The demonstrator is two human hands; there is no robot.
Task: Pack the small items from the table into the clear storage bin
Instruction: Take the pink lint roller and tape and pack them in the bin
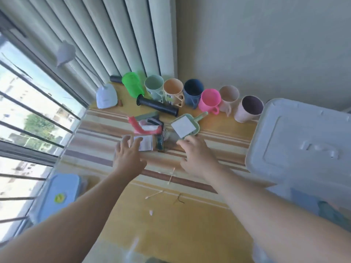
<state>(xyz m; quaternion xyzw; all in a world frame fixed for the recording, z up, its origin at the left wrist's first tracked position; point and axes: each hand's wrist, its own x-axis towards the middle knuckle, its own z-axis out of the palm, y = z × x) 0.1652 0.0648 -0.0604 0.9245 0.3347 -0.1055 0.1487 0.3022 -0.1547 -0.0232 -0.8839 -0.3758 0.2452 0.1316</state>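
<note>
A pile of small items lies mid-table: a clear packet with a white card [146, 142], a red and white packet [147, 128], a dark small box [160, 142] and a green hand mirror [185, 126]. My left hand [129, 152] hovers over the clear packet with fingers spread. My right hand [195, 150] reaches, fingers apart, just below the mirror's near edge. Neither hand holds anything. The clear storage bin [300, 179] stands at the right with its grey lid [303, 141] on top.
A row of several cups [209, 100] lines the back wall, with two black handlebar grips [157, 106] near them. A white lamp [106, 97] stands by the window. Cotton swabs [153, 194] lie on the striped cloth. A blue lidded box [60, 196] sits at the left edge.
</note>
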